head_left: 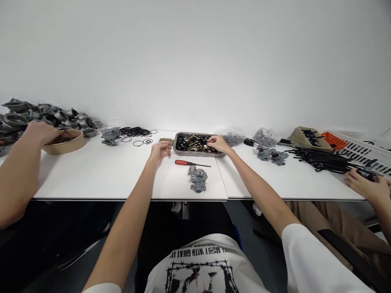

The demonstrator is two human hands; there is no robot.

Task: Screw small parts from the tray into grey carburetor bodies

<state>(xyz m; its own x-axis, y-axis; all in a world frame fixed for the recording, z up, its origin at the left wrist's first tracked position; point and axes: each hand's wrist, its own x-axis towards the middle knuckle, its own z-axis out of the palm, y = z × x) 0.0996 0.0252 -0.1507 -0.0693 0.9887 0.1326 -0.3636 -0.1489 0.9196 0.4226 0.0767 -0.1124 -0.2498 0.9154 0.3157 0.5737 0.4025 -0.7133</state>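
My left hand (160, 151) is beside a small pile of brass parts (167, 141), left of the metal tray. Its fingers are curled together around something too small to make out. My right hand (218, 143) reaches over the right end of the metal tray (198, 154), fingertips pinched among its black and brass small parts (192, 143); what they grip is hidden. In front of the tray lies a screwdriver (182, 162) with a red handle, its shaft pointing right. A grey metal carburetor body (198, 181) stands nearer the table edge.
At left, a co-worker's hand (41, 132) reaches by a round tan container (65, 147) and heaped metal castings (45, 114). Black rings (136, 131) lie by another carburetor body (110, 136). Rightward are two carburetor bodies (271, 155), black cables (324, 158) and another person's hands (368, 185).
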